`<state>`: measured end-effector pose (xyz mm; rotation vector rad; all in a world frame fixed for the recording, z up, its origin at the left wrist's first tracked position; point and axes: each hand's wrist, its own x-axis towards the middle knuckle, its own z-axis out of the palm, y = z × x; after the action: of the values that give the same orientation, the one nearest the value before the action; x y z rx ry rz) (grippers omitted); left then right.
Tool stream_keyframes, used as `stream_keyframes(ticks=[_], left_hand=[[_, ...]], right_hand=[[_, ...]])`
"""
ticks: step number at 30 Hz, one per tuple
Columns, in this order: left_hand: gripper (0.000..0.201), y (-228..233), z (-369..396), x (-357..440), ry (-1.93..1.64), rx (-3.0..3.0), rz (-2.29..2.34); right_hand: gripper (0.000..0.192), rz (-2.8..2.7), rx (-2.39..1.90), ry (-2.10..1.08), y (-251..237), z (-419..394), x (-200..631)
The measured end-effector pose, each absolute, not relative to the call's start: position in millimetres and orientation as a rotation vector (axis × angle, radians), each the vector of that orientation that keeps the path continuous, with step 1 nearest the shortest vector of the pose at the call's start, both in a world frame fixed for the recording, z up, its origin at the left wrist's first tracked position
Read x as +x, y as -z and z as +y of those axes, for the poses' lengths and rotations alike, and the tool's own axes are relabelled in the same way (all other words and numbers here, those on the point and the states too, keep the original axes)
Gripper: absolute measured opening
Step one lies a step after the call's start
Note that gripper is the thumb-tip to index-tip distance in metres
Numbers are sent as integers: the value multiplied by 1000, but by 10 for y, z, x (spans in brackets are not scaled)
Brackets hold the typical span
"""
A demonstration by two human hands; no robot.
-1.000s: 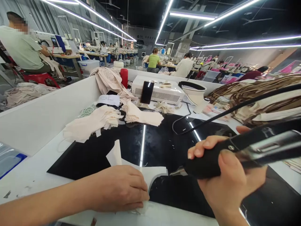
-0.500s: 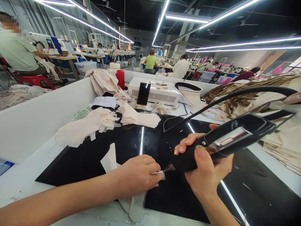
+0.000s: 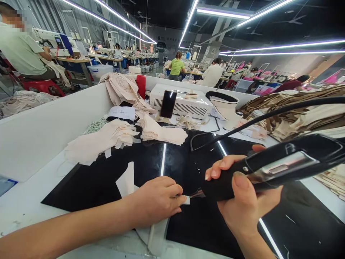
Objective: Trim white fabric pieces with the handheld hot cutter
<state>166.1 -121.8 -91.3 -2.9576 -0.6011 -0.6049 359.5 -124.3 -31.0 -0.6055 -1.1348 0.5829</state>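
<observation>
Gripping a black, metal-tipped handheld tool (image 3: 280, 169) in our right hand (image 3: 249, 205), we are pinching a thin off-white fabric piece (image 3: 126, 181) with our left hand (image 3: 159, 201), partly on a glossy black sheet (image 3: 205, 228).

A phone (image 3: 168, 104) stands near a red spool (image 3: 141, 86); green cord (image 3: 95, 126) lies bunched; a person (image 3: 21, 52) sits on a stool (image 3: 44, 86).

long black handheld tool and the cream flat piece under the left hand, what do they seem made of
Long black handheld tool: probably plastic, dull near the tip and glossy further back; the tip looks metal, being shiny. Cream flat piece: fabric or thin sheet, I can't tell; its raised flap looks smooth, matte.
</observation>
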Motion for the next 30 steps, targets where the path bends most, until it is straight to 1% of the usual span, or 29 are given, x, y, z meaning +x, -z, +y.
stream_keyframes(ticks=[15, 30], left_hand=[[20, 924, -1214, 1669, 576, -2903, -561], [18, 944, -1205, 1662, 599, -2912, -553]], right_hand=[[47, -1076, -632, -548, 254, -1239, 3583], [47, -1080, -639, -598, 244, -1283, 3562]])
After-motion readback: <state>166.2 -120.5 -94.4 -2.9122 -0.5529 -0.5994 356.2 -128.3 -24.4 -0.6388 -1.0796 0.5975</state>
